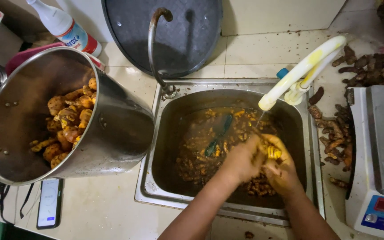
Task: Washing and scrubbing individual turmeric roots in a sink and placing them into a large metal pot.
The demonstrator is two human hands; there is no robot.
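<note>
Both hands work together over the steel sink (165, 133): right hand (281, 171) fingers closed around a yellow turmeric root (274, 152), left hand (241, 161) cupped against it, under the tap (301, 73). Washed roots fill the tilted steel pot (112, 133), left on the bench (103, 209).

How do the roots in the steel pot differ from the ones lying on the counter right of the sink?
The roots in the steel pot look clean and bright orange-yellow; the roots on the counter are dark brown and dirty. The pot's roots are heaped inside a tilted container; the counter's lie scattered loose. Both are knobby, finger-shaped pieces of similar size.
</note>
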